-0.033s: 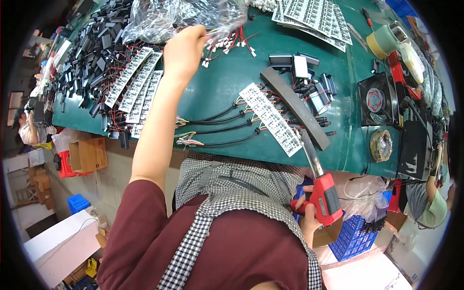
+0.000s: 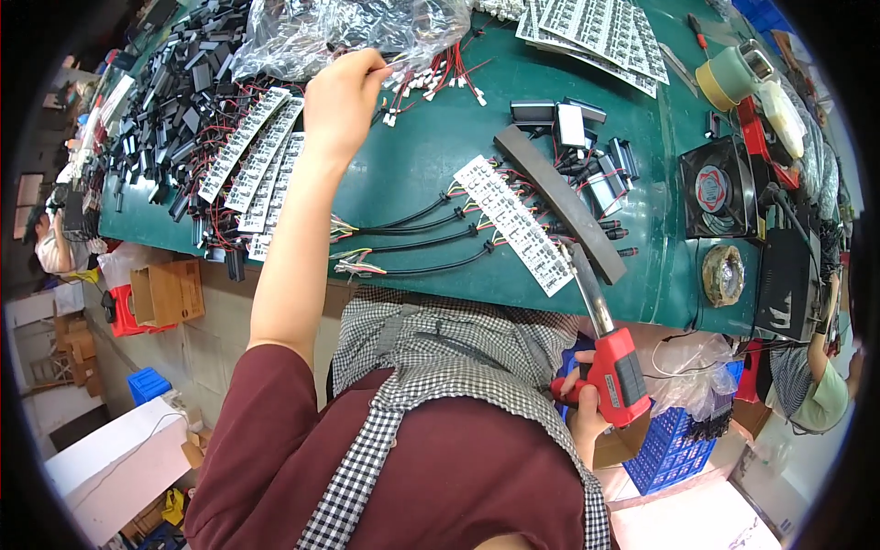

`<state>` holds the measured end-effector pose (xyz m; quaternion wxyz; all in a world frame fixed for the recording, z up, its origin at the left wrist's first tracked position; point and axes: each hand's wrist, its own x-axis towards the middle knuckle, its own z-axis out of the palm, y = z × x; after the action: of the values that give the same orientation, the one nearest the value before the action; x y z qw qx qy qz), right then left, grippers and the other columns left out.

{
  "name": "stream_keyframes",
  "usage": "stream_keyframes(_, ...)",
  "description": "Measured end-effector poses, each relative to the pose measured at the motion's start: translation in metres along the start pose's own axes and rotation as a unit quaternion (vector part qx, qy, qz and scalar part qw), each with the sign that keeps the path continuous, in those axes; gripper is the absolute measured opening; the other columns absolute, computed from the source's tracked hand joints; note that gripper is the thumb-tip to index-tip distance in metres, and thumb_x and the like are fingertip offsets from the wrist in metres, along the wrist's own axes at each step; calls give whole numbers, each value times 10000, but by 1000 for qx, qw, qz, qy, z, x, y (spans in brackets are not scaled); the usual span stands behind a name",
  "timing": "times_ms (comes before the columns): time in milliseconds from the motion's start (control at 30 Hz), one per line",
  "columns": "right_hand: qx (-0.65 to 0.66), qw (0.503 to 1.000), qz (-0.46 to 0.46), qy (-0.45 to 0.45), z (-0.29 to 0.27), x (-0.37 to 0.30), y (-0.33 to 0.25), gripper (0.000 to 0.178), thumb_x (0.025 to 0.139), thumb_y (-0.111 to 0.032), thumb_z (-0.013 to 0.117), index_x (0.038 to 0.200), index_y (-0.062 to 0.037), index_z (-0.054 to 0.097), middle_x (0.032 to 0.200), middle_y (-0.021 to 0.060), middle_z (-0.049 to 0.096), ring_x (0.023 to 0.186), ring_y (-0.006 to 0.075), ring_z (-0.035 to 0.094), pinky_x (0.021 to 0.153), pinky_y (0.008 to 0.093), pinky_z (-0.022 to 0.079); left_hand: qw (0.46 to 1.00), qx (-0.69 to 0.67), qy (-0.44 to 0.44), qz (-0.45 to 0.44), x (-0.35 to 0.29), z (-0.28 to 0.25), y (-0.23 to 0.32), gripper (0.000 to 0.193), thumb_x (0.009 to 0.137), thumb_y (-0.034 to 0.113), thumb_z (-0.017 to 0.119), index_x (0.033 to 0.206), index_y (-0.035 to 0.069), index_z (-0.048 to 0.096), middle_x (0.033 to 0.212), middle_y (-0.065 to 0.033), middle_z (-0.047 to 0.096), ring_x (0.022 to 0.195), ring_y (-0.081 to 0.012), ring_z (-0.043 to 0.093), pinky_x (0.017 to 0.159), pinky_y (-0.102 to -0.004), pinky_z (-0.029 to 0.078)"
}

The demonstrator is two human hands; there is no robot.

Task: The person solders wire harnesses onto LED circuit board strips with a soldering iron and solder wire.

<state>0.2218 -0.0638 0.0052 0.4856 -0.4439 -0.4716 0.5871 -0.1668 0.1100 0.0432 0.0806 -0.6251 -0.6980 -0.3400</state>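
My left hand (image 2: pixel 344 101) reaches to the far side of the bench, by the edge of a clear plastic bag (image 2: pixel 302 37). Its fingers are bent together; what they pinch, if anything, is hidden. Just right of them lies a bunch of red wires with white connectors (image 2: pixel 440 82). In my right hand (image 2: pixel 585 412), below the bench edge, is a red and black soldering gun (image 2: pixel 619 378). Its metal barrel points up to the lower end of a white circuit board strip (image 2: pixel 513 225). Black cables (image 2: pixel 412 246) with bared coloured wires run left from that strip. A dark bar (image 2: pixel 559 203) lies beside it.
Black casings (image 2: pixel 174 101) and more board strips (image 2: pixel 261 165) are heaped at left. Board sheets (image 2: pixel 596 41) lie at the far right. A fan (image 2: pixel 715 190), a round glass dish (image 2: pixel 723 275) and a green tape roll (image 2: pixel 720 82) stand along the right.
My left hand has shifted slightly to the left beside the plastic bag. The soldering gun and the board strip stay in place.
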Motion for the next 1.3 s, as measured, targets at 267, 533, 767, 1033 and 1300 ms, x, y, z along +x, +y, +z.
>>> stream_keyframes(267, -2, 999, 11, 31, 0, 2, 3, 525, 839, -319, 652, 1191, 27, 476, 1106, 138, 563, 649, 136, 532, 582, 276, 448, 982, -118, -150, 3, -64, -61, 19, 64, 795, 33, 603, 837, -5, 575, 873, -128, 605, 826, -287, 613, 717, -337, 468)
stream_keyframes(533, 4, 1000, 11, 25, 5, 9, 3, 542, 830, -322, 658, 1193, 33, 469, 1108, 147, 557, 625, 140, 529, 551, 273, 433, 892, -273, -312, -180, -86, -95, 3, 125, 748, -82, 522, 834, -21, 589, 880, -116, 609, 901, -244, 607, 774, -307, 454)
stream_keyframes(767, -10, 999, -2, 37, 8, 10, 0, 549, 822, -337, 663, 1174, 40, 475, 1068, 146, 572, 596, 142, 529, 535, 271, 427, 968, -58, -240, -36, -80, -50, 18, 175, 779, 65, 627, 937, 9, 577, 939, -119, 543, 915, -300, 541, 810, -349, 427)
stream_keyframes(1033, -16, 998, -12, 52, 5, 4, 0, 545, 830, -337, 651, 1171, 49, 472, 1066, 152, 571, 597, 143, 529, 538, 274, 425, 930, -103, -349, -53, -80, -37, 23, 153, 744, 95, 680, 841, 7, 600, 762, -92, 571, 765, -227, 552, 683, -321, 424)
stream_keyframes(1300, 29, 998, -26, 41, 15, 8, -9, 452, 838, -223, 638, 1175, 32, 479, 893, 77, 554, 639, 115, 510, 586, 267, 426, 943, -228, -222, -102, -62, -112, 100, 109, 867, 59, 557, 918, -22, 608, 672, -14, 529, 602, -55, 440, 539, -212, 360)
